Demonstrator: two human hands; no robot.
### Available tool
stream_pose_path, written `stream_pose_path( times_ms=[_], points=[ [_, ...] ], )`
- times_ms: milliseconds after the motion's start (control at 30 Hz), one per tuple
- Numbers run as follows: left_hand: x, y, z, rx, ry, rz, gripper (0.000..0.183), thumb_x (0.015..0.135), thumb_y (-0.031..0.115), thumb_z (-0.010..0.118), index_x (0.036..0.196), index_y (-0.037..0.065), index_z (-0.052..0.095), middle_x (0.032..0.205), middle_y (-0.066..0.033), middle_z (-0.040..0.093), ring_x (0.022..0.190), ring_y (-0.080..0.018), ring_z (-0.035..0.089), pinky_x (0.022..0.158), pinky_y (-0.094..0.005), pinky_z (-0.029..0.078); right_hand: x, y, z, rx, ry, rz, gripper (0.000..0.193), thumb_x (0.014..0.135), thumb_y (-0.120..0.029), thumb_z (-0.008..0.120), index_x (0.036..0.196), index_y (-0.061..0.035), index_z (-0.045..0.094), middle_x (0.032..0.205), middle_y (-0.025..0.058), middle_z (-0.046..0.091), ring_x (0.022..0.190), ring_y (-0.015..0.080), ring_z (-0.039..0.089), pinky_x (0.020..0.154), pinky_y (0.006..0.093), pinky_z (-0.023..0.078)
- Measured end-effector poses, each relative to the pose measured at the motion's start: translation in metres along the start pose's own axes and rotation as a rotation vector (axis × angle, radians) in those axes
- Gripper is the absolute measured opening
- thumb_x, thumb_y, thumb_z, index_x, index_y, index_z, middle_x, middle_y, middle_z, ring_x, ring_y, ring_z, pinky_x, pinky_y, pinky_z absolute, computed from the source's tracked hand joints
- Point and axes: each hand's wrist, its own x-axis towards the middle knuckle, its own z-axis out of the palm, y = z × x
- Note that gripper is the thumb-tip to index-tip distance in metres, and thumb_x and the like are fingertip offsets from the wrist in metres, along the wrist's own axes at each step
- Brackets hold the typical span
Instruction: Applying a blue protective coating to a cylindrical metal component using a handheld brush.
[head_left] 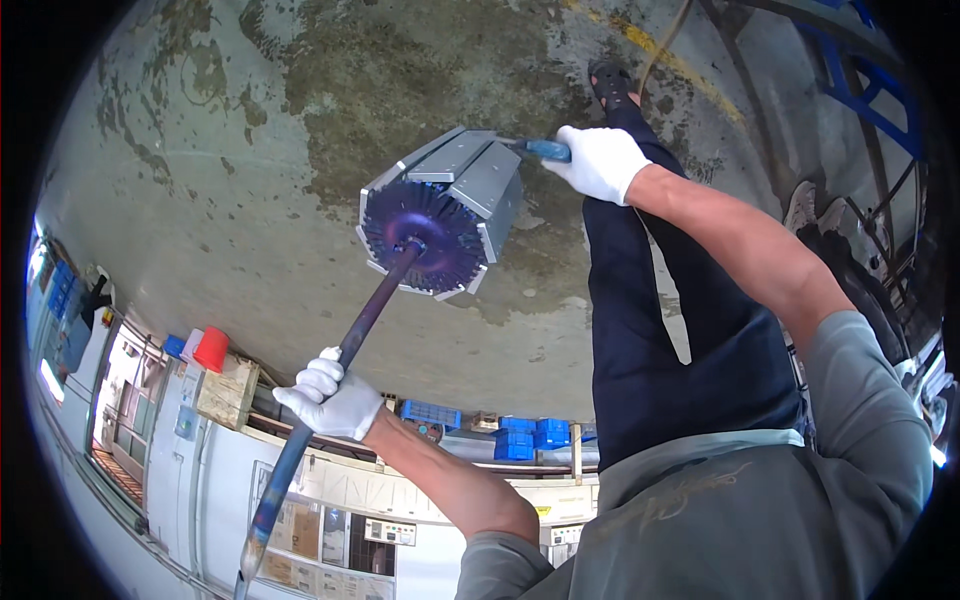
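A drum-shaped fixture [478, 178] hangs above the floor, ringed by several flat grey metal plates. Its near end is a purple slotted disc [425, 235]. From the disc's centre a long rod [376, 305], dark purple and then blue, slants down to the lower left. My left hand [332, 396], in a white glove, is closed around this rod. On the drum's far side my right hand [600, 165], also gloved in white, grips a blue handle [546, 150]. Whether that handle is the rod's other end or a separate tool, I cannot tell.
Concrete floor [250, 260] with damp patches lies under the drum. Blue bins [530, 436], a red bucket [211, 349] and a white cabinet with controls [390, 532] stand along the side. At right are a blue metal frame [880, 100] and another person's shoes [801, 207].
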Motion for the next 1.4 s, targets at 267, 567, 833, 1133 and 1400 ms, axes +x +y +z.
stream_pose_path(
  times_ms=[267, 567, 833, 1133, 1400],
  points=[
    [-0.052, -0.025, -0.079, -0.084, 0.084, 0.059, 0.050, 0.102, 0.030, 0.041, 0.056, 0.018, 0.024, 0.054, 0.0017, 0.025, 0.055, -0.0157, 0.034, 0.077, -0.0419, 0.046, -0.006, 0.028, 0.051, -0.235, -0.129, -0.110, 0.024, 0.087, -0.033, 0.061, 0.089, -0.0092, 0.061, 0.070, 0.0168, 0.065, 0.069, 0.0364, 0.066, 0.063, 0.0440, 0.051],
    [-0.148, -0.068, -0.163, -0.215, 0.874, -0.013, 0.036, 0.087, 0.024, 0.058, 0.056, 0.011, 0.046, 0.057, -0.0044, 0.050, 0.064, -0.0265, 0.056, 0.082, -0.0493, 0.052, -0.004, 0.013, 0.090, -0.303, -0.120, -0.240, 0.014, 0.079, -0.021, 0.062, 0.080, -0.0066, 0.061, 0.069, 0.0140, 0.065, 0.065, 0.0333, 0.067, 0.057, 0.0442, 0.052],
    [-0.182, -0.082, -0.210, -0.418, 1.038, -0.095, 0.028, 0.085, 0.020, 0.060, 0.062, 0.009, 0.049, 0.060, -0.0066, 0.053, 0.064, -0.0264, 0.057, 0.079, -0.0449, 0.052, 0.014, 0.022, 0.109, -0.449, -0.026, -0.138, 0.015, 0.078, -0.020, 0.062, 0.084, -0.0069, 0.059, 0.068, 0.0120, 0.064, 0.067, 0.0311, 0.067, 0.059, 0.0442, 0.051],
    [-0.172, -0.098, -0.255, -0.274, 1.054, -0.072, 0.032, 0.085, 0.016, 0.058, 0.057, 0.013, 0.043, 0.052, -0.0037, 0.046, 0.058, -0.0257, 0.053, 0.076, -0.0468, 0.049, 0.036, 0.011, 0.113, -0.443, -0.067, -0.141, 0.010, 0.081, -0.015, 0.059, 0.085, -0.0071, 0.061, 0.074, 0.0151, 0.067, 0.071, 0.0330, 0.068, 0.063, 0.0436, 0.052],
    [-0.149, -0.100, -0.273, -0.298, 1.109, -0.052, 0.034, 0.084, 0.017, 0.057, 0.055, 0.014, 0.040, 0.050, -0.0037, 0.043, 0.057, -0.0265, 0.051, 0.076, -0.0504, 0.050, 0.031, 0.014, 0.118, -0.407, -0.117, -0.417, 0.010, 0.081, -0.016, 0.062, 0.084, -0.0067, 0.060, 0.070, 0.0106, 0.066, 0.065, 0.0286, 0.068, 0.053, 0.0437, 0.051]
  ],
)
